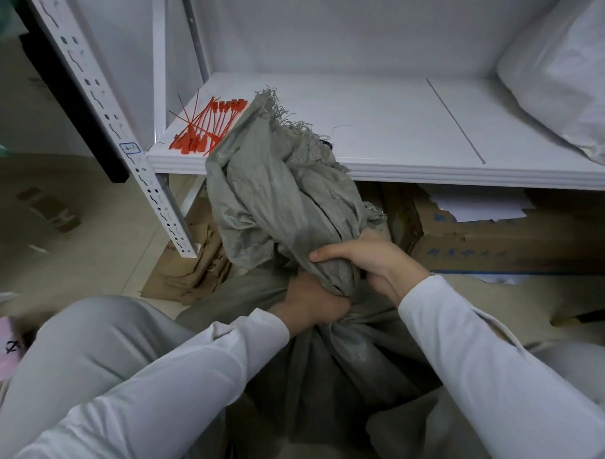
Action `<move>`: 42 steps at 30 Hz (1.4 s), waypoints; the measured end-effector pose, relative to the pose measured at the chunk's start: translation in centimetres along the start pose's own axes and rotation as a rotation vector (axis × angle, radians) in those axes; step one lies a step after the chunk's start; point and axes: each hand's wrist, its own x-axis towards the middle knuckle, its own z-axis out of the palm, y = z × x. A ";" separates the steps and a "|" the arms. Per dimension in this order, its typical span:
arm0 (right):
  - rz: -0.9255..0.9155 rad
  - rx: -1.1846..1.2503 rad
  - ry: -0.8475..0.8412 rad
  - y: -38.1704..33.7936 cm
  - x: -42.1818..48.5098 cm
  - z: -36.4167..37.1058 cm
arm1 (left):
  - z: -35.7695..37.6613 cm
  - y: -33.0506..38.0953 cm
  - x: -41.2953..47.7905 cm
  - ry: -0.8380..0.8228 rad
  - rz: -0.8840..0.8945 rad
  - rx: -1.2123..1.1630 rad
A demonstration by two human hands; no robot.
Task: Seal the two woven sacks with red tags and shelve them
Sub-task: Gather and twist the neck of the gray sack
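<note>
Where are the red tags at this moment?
In the head view, the red tags lie in a pile at the front left corner of the white shelf, just left of the frayed mouth of the woven sack.

The white shelf [383, 129] carries a loose heap of red tags [208, 126] at its front left corner and a pale bag [567, 77] at the far right. On the tiled floor [99, 201] below, a grey sack [278, 201] stands with its frayed top leaning over the shelf's front edge. Flattened cardboard [190, 270] lies beside it, and a cardboard box [499, 243] sits under the shelf.
</note>
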 end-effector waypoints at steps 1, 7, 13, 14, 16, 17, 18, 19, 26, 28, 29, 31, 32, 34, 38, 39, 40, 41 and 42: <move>0.002 -0.014 0.010 0.2 -0.2 0.1 | -0.1 0.2 -0.2 0.004 0.048 0.081; -0.134 0.102 0.304 0.8 -0.8 1.4 | -0.5 -0.2 0.1 0.005 0.050 0.113; -0.115 -0.073 0.609 0.8 -0.1 0.8 | -1.4 0.9 -1.0 0.287 -0.047 0.151; -0.098 -0.168 0.573 0.7 0.1 0.4 | -1.6 1.2 -1.4 0.324 -0.030 0.190; -0.074 -0.332 0.492 0.6 0.2 -0.6 | -2.1 1.4 -2.0 0.390 0.028 0.274; -0.069 -0.378 0.462 0.4 0.3 -1.0 | -2.1 1.5 -2.1 0.409 0.052 0.319; -0.065 -0.408 0.444 0.3 0.2 -1.2 | -2.1 1.5 -2.3 0.429 0.074 0.354; -0.060 -0.434 0.441 0.2 0.2 -1.4 | -2.1 1.5 -2.4 0.464 0.098 0.385; -0.546 -1.108 0.372 -0.2 -0.4 -2.0 | -2.1 0.7 -1.8 0.617 0.283 0.622; -0.554 -1.207 0.194 -0.3 -0.2 -2.2 | -2.1 0.8 -2.1 0.565 0.297 0.695; -0.519 -1.207 0.130 -0.3 -0.2 -2.3 | -1.9 0.8 -2.2 0.529 0.296 0.730; -0.402 -1.217 0.070 -0.7 -0.5 -2.4 | -1.6 0.7 -2.5 0.483 0.299 0.801; -0.329 -1.233 0.051 -0.8 -0.7 -2.4 | -1.5 0.7 -2.5 0.471 0.308 0.823; -0.182 -1.267 -0.002 -0.8 -0.8 -2.3 | -1.6 0.9 -2.7 0.464 0.322 0.836; -0.037 -1.318 -0.073 -0.4 -0.1 -2.0 | -1.5 1.2 -2.9 0.439 0.361 0.775; -0.017 -1.322 -0.086 -0.4 0.1 -2.0 | -1.4 1.1 -2.8 0.413 0.381 0.756; -0.007 -1.321 -0.109 -0.4 0.2 -2.0 | -1.2 0.8 -2.6 0.373 0.397 0.725; 0.007 -1.324 -0.133 -0.4 0.3 -1.9 | -1.3 0.7 -2.5 0.310 0.397 0.691; 0.029 -1.333 -0.152 -0.3 0.3 -1.8 | -1.3 0.6 -2.3 0.238 0.388 0.643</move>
